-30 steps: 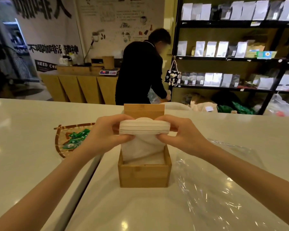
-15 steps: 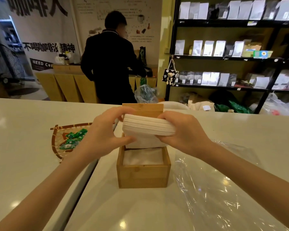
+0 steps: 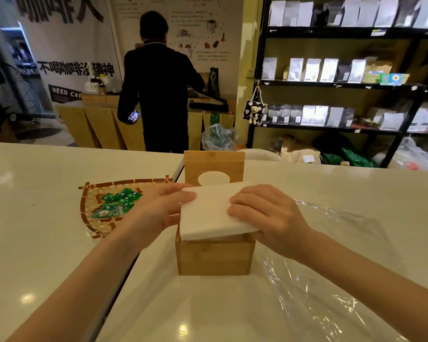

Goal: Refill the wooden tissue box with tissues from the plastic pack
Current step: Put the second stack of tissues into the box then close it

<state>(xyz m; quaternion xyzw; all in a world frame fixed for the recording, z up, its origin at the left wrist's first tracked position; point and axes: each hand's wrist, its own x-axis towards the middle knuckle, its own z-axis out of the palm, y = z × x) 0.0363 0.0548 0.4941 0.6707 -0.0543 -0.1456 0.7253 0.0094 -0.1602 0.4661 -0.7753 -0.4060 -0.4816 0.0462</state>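
The wooden tissue box [image 3: 214, 256] stands open on the white counter, its lid [image 3: 214, 166] with an oval hole raised upright at the back. A thick white stack of tissues [image 3: 208, 213] lies flat across the box's top opening, tilted slightly. My left hand [image 3: 158, 211] holds the stack's left edge, thumb on top. My right hand [image 3: 267, 215] presses on its right side, fingers on top and wrapped under the edge. The clear plastic pack [image 3: 331, 280] lies flattened on the counter to the right of the box.
A woven bamboo tray [image 3: 92, 218] with several green sachets sits left of the box. A seam [image 3: 124, 275] runs between two counter slabs. Beyond the counter a person in black [image 3: 158, 95] stands facing away; black shelves [image 3: 343, 82] of pouches stand at the right.
The tissue stack was held upright and bent above the box; now it lies flat on the box's opening, lower down. The person behind has moved right and turned away.
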